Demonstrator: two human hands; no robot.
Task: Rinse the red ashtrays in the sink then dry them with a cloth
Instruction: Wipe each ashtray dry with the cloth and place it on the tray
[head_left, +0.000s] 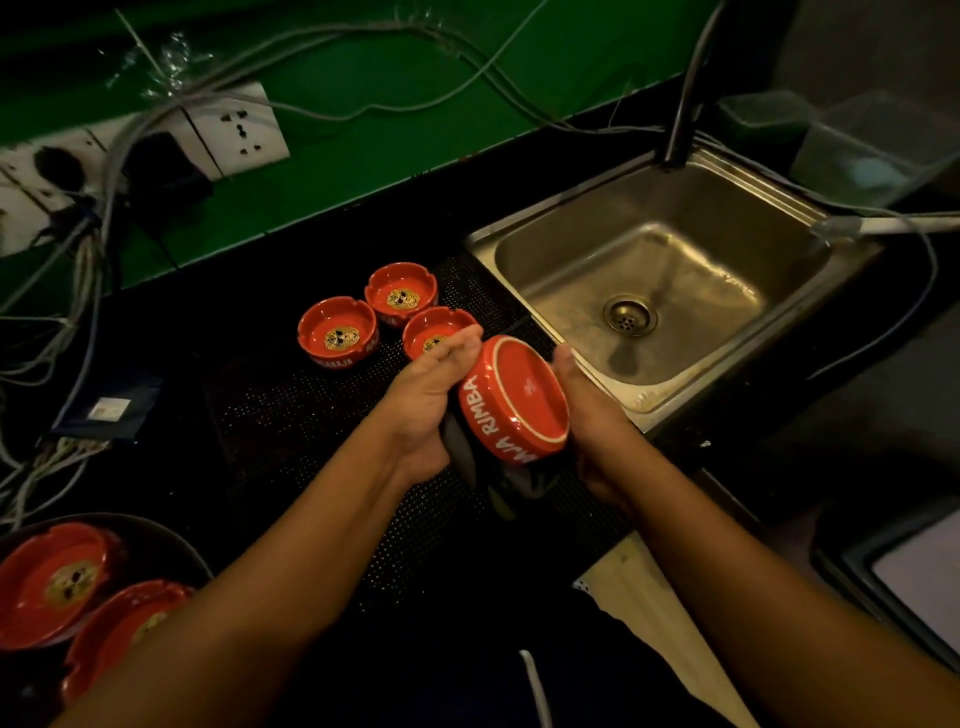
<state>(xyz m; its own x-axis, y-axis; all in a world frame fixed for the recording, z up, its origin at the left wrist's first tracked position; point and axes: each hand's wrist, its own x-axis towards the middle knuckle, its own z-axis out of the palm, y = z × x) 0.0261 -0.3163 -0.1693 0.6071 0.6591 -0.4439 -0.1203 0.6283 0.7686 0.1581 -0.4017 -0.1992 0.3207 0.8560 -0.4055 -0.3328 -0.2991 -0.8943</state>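
step: drying. ashtray (514, 397) sits between both hands, tilted, underside toward the camera. sink (649, 291) lies just beyond the right hand (592, 415). left hand (426, 400): fingers straight, pressed flat on the wall, grey cloth (467, 457) bunched under the palm. right hand: thumb clamped on the opposite rim, fingers hidden behind. judgement: right hand should turn the piece while left holds cloth to the wall, then work cloth into bowl and notches. wet glaze may slip. three more ashtrays (337, 332) stand beyond the left fingertips.
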